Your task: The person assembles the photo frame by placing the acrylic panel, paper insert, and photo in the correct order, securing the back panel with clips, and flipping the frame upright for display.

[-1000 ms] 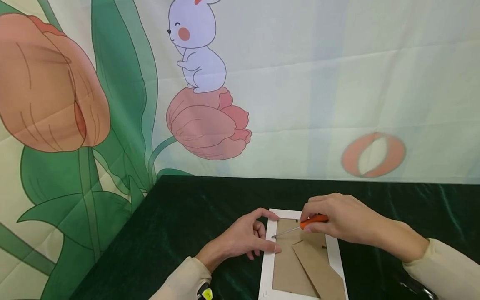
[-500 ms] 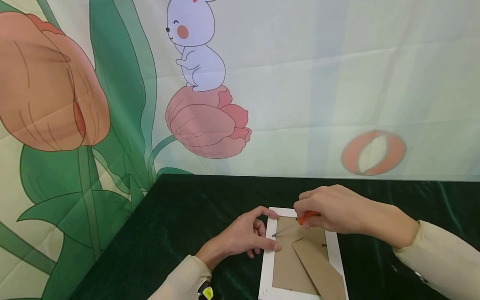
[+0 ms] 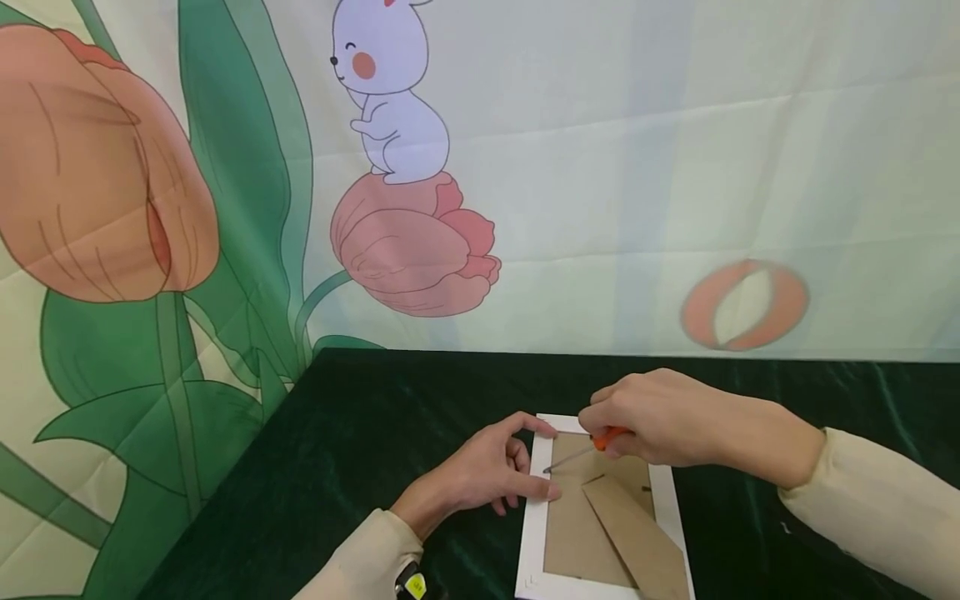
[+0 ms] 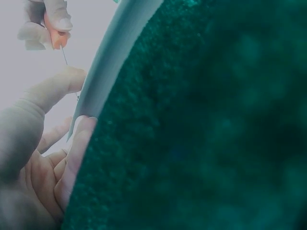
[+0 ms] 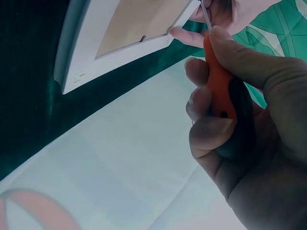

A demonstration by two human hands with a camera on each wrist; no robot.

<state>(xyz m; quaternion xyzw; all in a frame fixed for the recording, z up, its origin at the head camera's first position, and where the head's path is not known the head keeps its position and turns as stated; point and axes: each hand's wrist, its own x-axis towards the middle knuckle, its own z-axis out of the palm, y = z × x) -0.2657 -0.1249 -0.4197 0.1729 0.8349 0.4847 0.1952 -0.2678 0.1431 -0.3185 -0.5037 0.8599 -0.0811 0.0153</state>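
A white picture frame (image 3: 533,533) lies face down, its brown backing board (image 3: 566,542) and stand flap (image 3: 637,537) showing. My left hand (image 3: 480,468) holds the frame's left side: the thumb lies on the rim, the index finger touches near the far corner, and other fingers bend beside the edge. My right hand (image 3: 660,417) grips a screwdriver (image 5: 220,86) with an orange and black handle. Its thin shaft slants down leftward, the tip at the rim's inner left edge by a small dark tab, between left thumb and index finger. Whether the tip is under that tab cannot be seen.
Dark green velvety cloth (image 3: 360,450) covers the table under the frame. Small dark tabs show along the board's edges, one on the right (image 3: 647,489). Behind the table hangs a printed curtain (image 3: 562,208) with tulips and a rabbit.
My right hand has shifted left and slightly up, tilting the screwdriver handle, while the tip stays at the same spot. The left hand and the frame keep their places.
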